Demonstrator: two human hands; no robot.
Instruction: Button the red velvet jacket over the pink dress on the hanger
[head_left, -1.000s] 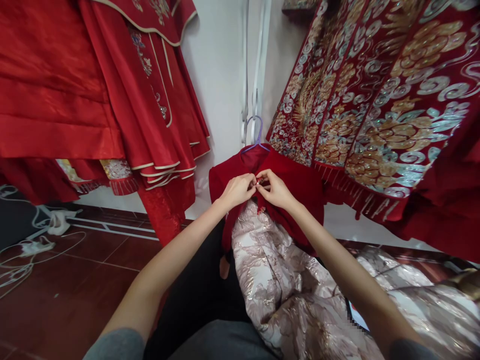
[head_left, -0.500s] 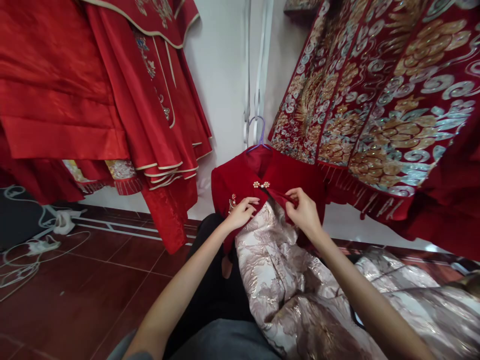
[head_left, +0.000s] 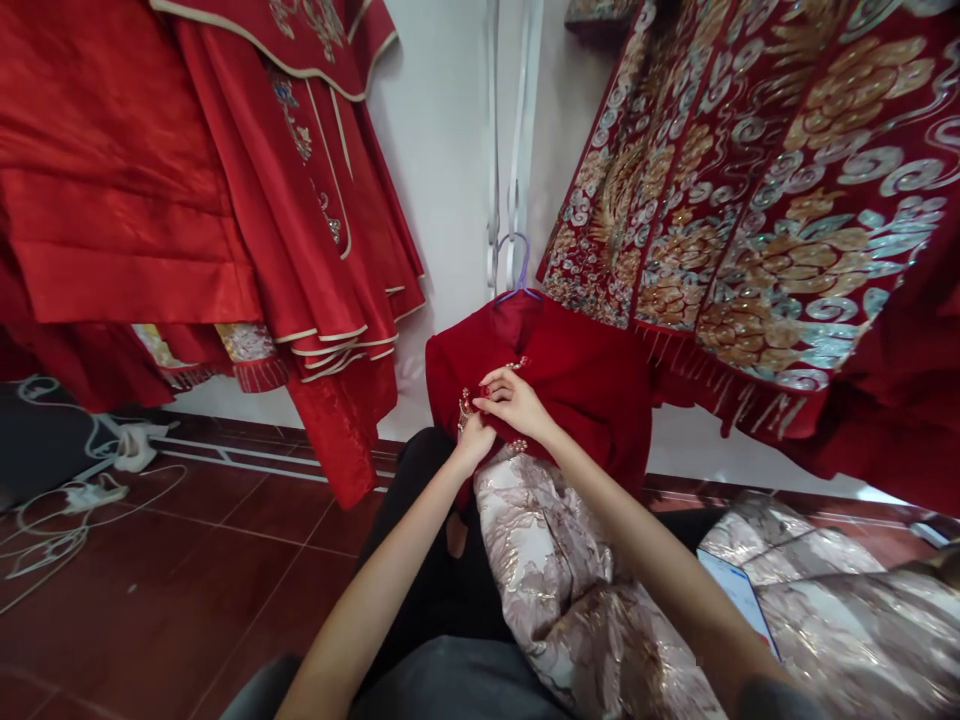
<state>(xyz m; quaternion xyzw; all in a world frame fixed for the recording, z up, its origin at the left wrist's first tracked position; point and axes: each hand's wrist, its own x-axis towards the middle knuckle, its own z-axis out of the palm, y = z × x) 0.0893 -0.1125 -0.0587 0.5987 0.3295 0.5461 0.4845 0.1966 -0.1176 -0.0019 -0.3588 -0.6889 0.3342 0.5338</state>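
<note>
A dark red velvet jacket [head_left: 592, 380] hangs on a purple hanger [head_left: 514, 268] over a pale brocade skirt [head_left: 555, 560]. My right hand [head_left: 511, 398] has crossed to the jacket's left front and pinches its flap by a small jewelled clasp [head_left: 465, 405]. My left hand [head_left: 474, 438] sits just below it, fingers closed on the jacket's lower edge. The two hands touch each other.
Red satin robes [head_left: 225, 200] hang at the left, and a heavy gold-and-silver embroidered red garment [head_left: 765, 200] at the right. White cables [head_left: 82, 490] lie on the red tile floor. A white wall stands behind.
Both hands left the collar button and dropped lower. The right hand then pulled the right flap across to the left, covering the skirt top. The left hand stayed near the lower edge.
</note>
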